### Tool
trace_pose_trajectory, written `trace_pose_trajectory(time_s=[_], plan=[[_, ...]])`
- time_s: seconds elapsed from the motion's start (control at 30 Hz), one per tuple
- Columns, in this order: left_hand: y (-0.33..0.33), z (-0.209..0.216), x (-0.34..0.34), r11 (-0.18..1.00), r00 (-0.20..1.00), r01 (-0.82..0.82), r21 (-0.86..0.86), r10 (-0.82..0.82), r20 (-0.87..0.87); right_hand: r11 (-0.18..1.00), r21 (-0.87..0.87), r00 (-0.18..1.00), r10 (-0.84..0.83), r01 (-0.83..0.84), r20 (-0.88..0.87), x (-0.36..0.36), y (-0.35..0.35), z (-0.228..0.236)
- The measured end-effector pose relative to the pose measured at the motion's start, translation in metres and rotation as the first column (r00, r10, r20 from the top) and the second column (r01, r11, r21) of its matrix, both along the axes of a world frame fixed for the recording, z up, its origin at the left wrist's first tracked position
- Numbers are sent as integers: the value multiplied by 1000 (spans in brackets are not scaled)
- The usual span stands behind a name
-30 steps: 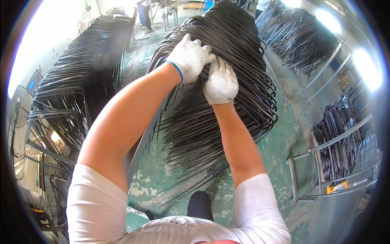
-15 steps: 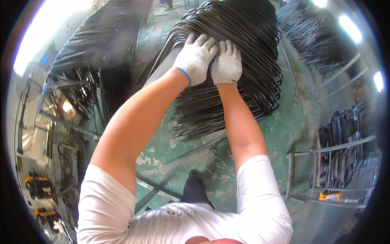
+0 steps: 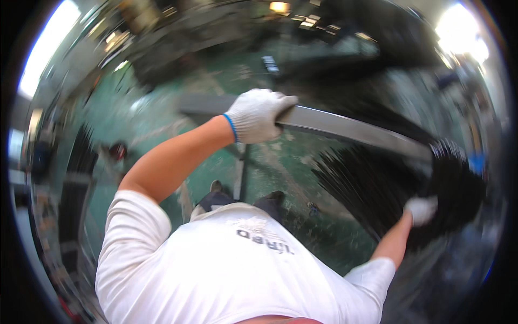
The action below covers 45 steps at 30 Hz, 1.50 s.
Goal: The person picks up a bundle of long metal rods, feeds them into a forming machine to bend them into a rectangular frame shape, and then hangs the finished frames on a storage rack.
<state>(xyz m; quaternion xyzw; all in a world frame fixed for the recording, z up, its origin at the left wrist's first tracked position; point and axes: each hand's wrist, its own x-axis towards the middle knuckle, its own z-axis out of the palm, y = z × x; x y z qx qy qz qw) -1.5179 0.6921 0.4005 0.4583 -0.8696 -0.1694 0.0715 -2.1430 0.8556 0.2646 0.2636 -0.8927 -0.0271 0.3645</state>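
Observation:
My left hand (image 3: pixel 258 116), in a white knit glove with a blue cuff, is closed round a grey metal bar (image 3: pixel 356 131). The bar runs from beyond my left hand toward the right, along the far side of a pile of dark bent metal rods (image 3: pixel 361 181). Out at the right, my right hand (image 3: pixel 422 210), also in a white glove, is at the near side of that pile. Motion smears its fingers, so I cannot tell whether they grip any rods.
A narrow stack of dark rods (image 3: pixel 78 200) is at the far left, with a small round reddish object (image 3: pixel 117 151) beside it. A metal leg (image 3: pixel 240 173) stands on the worn green floor (image 3: pixel 216 167) beyond my feet. The blurred background holds more dark stock.
The view has swung to the left. My hands, side by side on the rods before, are now far apart: the left grips the metal bar, the right reaches out to the right.

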Motion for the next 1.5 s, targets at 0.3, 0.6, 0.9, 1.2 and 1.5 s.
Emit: trace_pose_trajectory(time_s=[0.3,0.6,0.9,1.2,1.5], plan=[[149,-74,213,970,906,-217,-111,158,-393,997,11,638,43,-81,769,285,79,-237],[328,-282,489,497,535,-694,520,840,-89,502,395,298,-265,-769,917,549,157,-353],[345,-286,680,-7,-319,-817,576,838,-442,38,531,524,-119,-846,843,682,7,-387],[370,-146,896,-415,-476,-855,311,388,-789,-204,96,58,187,-974,981,1182,-217,-279],[364,-113,998,-625,-556,-656,422,23,-831,-697,-412,-619,59,-587,783,1640,-173,-126]])
